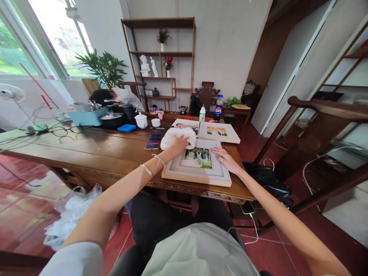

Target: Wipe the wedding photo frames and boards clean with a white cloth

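Observation:
My left hand [181, 142] presses on a white fluffy cloth [172, 136], its fingers curled over it. The cloth lies across the upper left part of a light-coloured picture frame [198, 178] and hides that corner. Inside this frame is a photo [198, 158] of people in white against greenery. My right hand [224, 158] rests on the frame's right border with its fingers stretched out, a ring on one of them. Just behind are two more pictures: a second frame [234, 138] at the right and a photo print or frame [185, 124] partly covered by the cloth.
On the wooden table [126, 153] stand a phone-like dark item [153, 141], a white teapot [141, 120], a white cup [155, 122], a blue box [126, 128], a cola bottle [219, 107] and a white bottle [202, 114]. A person [126, 96] leans at the far side.

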`<state>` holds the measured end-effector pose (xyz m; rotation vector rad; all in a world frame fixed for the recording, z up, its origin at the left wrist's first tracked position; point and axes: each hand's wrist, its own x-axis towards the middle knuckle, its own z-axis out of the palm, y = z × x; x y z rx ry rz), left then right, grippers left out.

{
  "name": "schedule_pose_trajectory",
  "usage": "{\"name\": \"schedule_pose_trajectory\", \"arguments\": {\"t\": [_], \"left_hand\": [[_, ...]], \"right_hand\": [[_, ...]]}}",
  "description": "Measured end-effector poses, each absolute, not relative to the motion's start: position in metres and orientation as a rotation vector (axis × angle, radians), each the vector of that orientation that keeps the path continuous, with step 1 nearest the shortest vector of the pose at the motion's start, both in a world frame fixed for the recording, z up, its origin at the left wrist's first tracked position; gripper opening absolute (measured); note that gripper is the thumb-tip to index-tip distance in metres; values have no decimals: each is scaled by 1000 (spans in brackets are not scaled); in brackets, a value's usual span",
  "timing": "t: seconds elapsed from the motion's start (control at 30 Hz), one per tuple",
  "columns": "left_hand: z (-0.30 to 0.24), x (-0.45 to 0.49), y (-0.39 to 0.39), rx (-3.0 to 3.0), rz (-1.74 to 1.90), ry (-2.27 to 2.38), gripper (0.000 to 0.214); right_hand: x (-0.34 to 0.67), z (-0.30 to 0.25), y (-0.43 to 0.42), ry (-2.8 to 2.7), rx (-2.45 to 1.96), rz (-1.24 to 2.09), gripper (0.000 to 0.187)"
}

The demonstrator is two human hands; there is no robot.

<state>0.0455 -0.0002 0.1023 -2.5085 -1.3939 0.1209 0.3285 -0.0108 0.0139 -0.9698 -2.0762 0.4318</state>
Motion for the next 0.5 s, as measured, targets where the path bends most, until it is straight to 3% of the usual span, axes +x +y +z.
{"name": "schedule_pose_trajectory", "arguments": {"t": [0.5], "left_hand": [[89,13,-110,-2692,11,-1165,30]], "right_hand": [[312,41,-33,-1796,-1028,744,54]]}}
